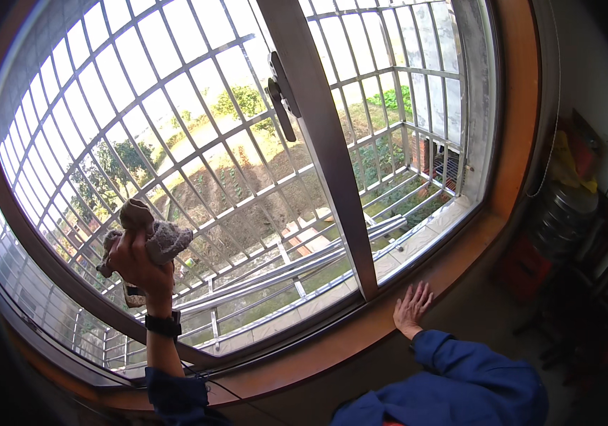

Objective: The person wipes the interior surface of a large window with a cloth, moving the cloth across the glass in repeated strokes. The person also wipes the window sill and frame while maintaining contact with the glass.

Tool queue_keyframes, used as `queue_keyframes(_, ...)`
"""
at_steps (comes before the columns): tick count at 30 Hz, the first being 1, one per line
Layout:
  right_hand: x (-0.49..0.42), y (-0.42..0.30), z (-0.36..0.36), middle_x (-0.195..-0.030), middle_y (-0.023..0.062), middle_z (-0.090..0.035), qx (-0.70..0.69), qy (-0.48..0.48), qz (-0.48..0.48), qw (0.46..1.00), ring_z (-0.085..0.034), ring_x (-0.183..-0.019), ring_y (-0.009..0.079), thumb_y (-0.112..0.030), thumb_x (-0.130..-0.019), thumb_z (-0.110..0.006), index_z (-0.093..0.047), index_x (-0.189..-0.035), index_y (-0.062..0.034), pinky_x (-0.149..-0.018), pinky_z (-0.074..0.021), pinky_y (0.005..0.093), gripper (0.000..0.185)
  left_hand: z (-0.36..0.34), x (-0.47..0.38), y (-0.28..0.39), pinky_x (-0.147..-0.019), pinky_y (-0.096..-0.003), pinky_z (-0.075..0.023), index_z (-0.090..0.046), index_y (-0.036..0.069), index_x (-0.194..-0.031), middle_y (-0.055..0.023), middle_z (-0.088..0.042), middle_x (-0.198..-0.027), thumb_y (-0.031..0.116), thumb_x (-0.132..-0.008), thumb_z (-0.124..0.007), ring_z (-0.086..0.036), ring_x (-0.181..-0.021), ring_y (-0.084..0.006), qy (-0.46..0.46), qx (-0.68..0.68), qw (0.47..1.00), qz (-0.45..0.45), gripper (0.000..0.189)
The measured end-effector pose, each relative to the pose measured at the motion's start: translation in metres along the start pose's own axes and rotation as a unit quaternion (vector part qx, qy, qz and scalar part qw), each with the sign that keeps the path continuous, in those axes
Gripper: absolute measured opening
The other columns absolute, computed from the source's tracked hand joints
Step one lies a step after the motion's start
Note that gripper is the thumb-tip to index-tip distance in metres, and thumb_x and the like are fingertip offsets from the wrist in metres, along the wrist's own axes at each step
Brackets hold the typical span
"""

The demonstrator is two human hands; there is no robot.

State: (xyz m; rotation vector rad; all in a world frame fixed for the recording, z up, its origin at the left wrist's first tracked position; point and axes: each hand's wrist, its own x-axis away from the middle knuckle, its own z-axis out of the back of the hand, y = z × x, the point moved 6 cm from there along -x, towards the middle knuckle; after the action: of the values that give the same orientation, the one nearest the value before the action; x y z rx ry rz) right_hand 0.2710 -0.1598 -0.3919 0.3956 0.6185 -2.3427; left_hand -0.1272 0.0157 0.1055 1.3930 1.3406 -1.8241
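My left hand [141,263] is raised at the left of the view, gripping a bunched grey cloth [168,242] against or close to the window glass [250,250]. Folds of the cloth stick out above and on both sides of the fingers, and a dark band is around the wrist. My right hand [413,306] lies palm down on the brown window sill [336,351], fingers spread, holding nothing. Between the hands rises the dark metal frame post [336,160] of the sliding window, with a black latch handle [281,101] on it.
Metal security bars [219,138] stand outside the glass, with long metal rails [282,271] lying on their lower part. A thin dark cable [229,391] runs below my left forearm. At the right are a large clear water bottle [562,213] and a hanging bead chain [551,144].
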Motion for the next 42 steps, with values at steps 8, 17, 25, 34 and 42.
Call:
queue_keyframes(8, -0.002, -0.003, 0.007, -0.155, 0.0284, -0.029, 0.001, 0.013, 0.005, 1.000, -0.018, -0.148, 0.0441, -0.032, -0.085, -0.065, -0.046, -0.141, 0.0016, -0.119, -0.0084, 0.0622, 0.068, -0.002, 0.081, 0.026, -0.095, -0.0474, -0.0389, -0.061, 0.011, -0.124, -0.0116, -0.058, -0.119, 0.038, -0.092, -0.061, -0.052, -0.107, -0.0332, -0.066, 0.007, 0.997, -0.035, 0.042)
queue_keyframes(17, -0.002, -0.003, 0.005, -0.154, 0.0282, -0.030, -0.017, 0.015, 0.004, 1.000, -0.020, -0.148, 0.0445, -0.030, -0.083, -0.068, -0.044, -0.142, 0.0018, -0.118, -0.0096, 0.0637, 0.071, -0.001, 0.168, 0.062, -0.084, -0.0467, -0.0391, -0.066, 0.016, -0.104, -0.0063, -0.056, -0.111, 0.021, -0.084, -0.062, -0.054, -0.105, -0.0279, -0.125, 0.000, 0.991, -0.042, 0.022)
queue_keyframes(25, -0.001, -0.001, 0.003, -0.156, 0.0273, -0.028, -0.005, 0.008, 0.003, 1.000, -0.018, -0.149, 0.0436, -0.031, -0.085, -0.066, -0.043, -0.144, 0.0006, -0.119, -0.0092, 0.0626, 0.071, 0.013, 0.228, 0.104, -0.081, -0.0456, -0.0388, -0.064, 0.016, -0.094, -0.0052, -0.057, -0.104, 0.018, -0.085, -0.061, -0.055, -0.104, -0.0249, -0.264, 0.038, 0.962, -0.063, 0.009)
queue_keyframes(34, -0.003, -0.001, -0.002, -0.157, 0.0267, -0.026, -0.003, -0.016, -0.020, 1.000, -0.016, -0.149, 0.0433, -0.035, -0.087, -0.063, -0.042, -0.145, -0.0015, -0.119, -0.0061, 0.0629, 0.071, 0.051, 0.102, -0.016, -0.095, -0.0480, -0.0372, -0.059, 0.006, -0.120, -0.0150, -0.054, -0.117, 0.009, -0.076, -0.062, -0.050, -0.114, -0.0356, -0.164, -0.020, 0.973, 0.162, 0.044)
queue_keyframes(42, -0.002, 0.000, 0.002, -0.158, 0.0276, -0.025, -0.019, -0.018, -0.022, 0.999, -0.016, -0.149, 0.0435, -0.033, -0.087, -0.063, -0.042, -0.145, -0.0008, -0.120, -0.0053, 0.0622, 0.070, 0.010, -0.062, -0.099, -0.089, -0.0515, -0.0405, -0.061, 0.001, -0.112, -0.0187, -0.061, -0.105, 0.016, -0.086, -0.064, -0.055, -0.101, -0.0406, 0.161, -0.148, 0.947, 0.238, 0.030)
